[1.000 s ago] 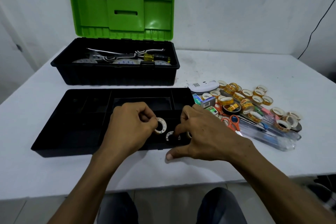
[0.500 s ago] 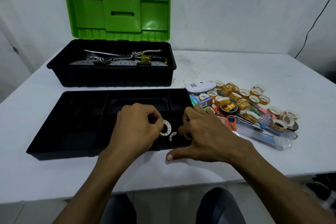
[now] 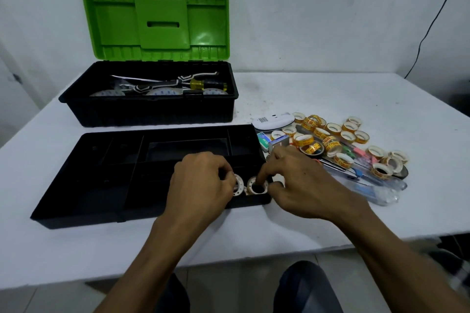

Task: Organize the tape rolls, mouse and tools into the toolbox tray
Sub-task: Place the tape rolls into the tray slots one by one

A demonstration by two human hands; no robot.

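We are seeing both hands working over the near right compartment of the black toolbox tray [image 3: 84, 201], on the white table [image 3: 330, 94]. The left hand [image 3: 201, 185] is pinching a white tape roll [image 3: 237, 185] on edge, fingers closed on it. The right hand [image 3: 302, 185] is pressing a fingertip into the core of a second white tape roll [image 3: 256, 187] just beside the first; other fingers are spreading. The white mouse [image 3: 273, 122] and loose yellow tape rolls [image 3: 330, 140] are lying right of the tray. The open green-lidded toolbox [image 3: 152, 109] is standing behind
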